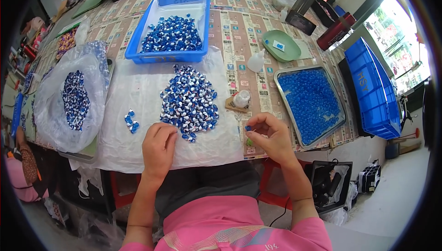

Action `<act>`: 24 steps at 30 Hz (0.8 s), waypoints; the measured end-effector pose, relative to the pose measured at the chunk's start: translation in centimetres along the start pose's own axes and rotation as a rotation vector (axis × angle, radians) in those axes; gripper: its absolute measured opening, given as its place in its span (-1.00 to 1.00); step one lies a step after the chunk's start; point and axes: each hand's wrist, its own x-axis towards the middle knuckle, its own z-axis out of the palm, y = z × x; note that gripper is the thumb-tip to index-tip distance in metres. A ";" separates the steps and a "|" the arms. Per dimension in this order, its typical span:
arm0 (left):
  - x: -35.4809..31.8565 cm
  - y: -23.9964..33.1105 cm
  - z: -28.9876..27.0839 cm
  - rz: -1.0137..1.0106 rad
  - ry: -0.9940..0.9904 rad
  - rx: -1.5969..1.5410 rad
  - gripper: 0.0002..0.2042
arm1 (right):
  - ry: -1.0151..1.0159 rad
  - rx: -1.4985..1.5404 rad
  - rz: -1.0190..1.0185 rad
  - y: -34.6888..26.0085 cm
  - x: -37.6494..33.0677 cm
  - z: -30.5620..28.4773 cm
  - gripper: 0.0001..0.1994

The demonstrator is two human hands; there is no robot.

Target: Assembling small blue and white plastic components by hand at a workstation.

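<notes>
A heap of small blue-and-white pieces (pixel 189 99) lies on a white sheet (pixel 131 78) in front of me. At its near left edge is my left hand (pixel 159 150), fingers closed together; whatever they hold, if anything, is hidden. My right hand (pixel 271 138), right of the heap, pinches a small clear blue bead (pixel 248 128) between thumb and fingertips. Just below that bead shows a bit of something bright green (pixel 250 142). Several pieces form a small separate group (pixel 132 123) left of the heap. A metal tray (pixel 277 80) of loose blue beads (pixel 311 101) stands to the right.
Behind the heap stands a blue bin (pixel 207 30) of similar pieces. A plastic bag (pixel 48 108) of them is at left. A small glass jar (pixel 241 98), a white squeeze bottle (pixel 256 61), a green plate (pixel 291 53) and a red flask (pixel 336 31) stand right. People sit far left.
</notes>
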 end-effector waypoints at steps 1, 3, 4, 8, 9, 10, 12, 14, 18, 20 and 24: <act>-0.2 0.3 0.1 -0.096 0.032 -0.107 -0.82 | 0.003 -0.031 -0.011 0.1 -0.1 -0.1 -0.80; -0.3 1.1 -0.3 -0.111 0.028 -0.188 -0.82 | -0.018 -0.075 -0.050 0.1 0.1 -0.3 -0.80; -0.4 1.4 -0.4 -0.127 0.031 -0.262 -0.83 | -0.047 -0.115 -0.093 -0.1 0.2 -0.3 -0.81; -1.6 2.4 0.4 -0.203 -0.107 -0.717 -0.82 | -0.069 -0.041 -0.089 0.0 0.3 -0.1 -0.80; -1.7 2.9 0.7 -0.203 -0.102 -0.717 -0.82 | -0.070 -0.031 -0.060 0.0 0.4 0.0 -0.79; -1.8 3.5 1.1 -0.259 -0.159 -0.827 -0.82 | -0.069 -0.022 -0.030 -0.1 0.4 0.1 -0.78; -2.3 4.2 1.9 -0.434 -0.258 -1.045 -0.80 | -0.065 -0.032 -0.034 -0.4 0.3 0.5 -0.78; -2.6 4.4 2.8 -0.496 -0.294 -1.140 -0.79 | -0.059 -0.042 -0.038 -0.3 0.3 0.4 -0.78; -2.4 4.7 4.1 -0.746 -0.416 -1.367 -0.78 | -0.099 -0.027 -0.066 0.1 0.3 0.4 -0.78; -2.2 4.7 4.7 -0.769 -0.406 -1.407 -0.79 | -0.084 -0.011 -0.039 -0.1 0.3 0.6 -0.79; -2.0 4.6 5.7 -0.765 -0.363 -1.458 -0.78 | -0.077 0.049 0.012 -0.1 0.5 0.7 -0.80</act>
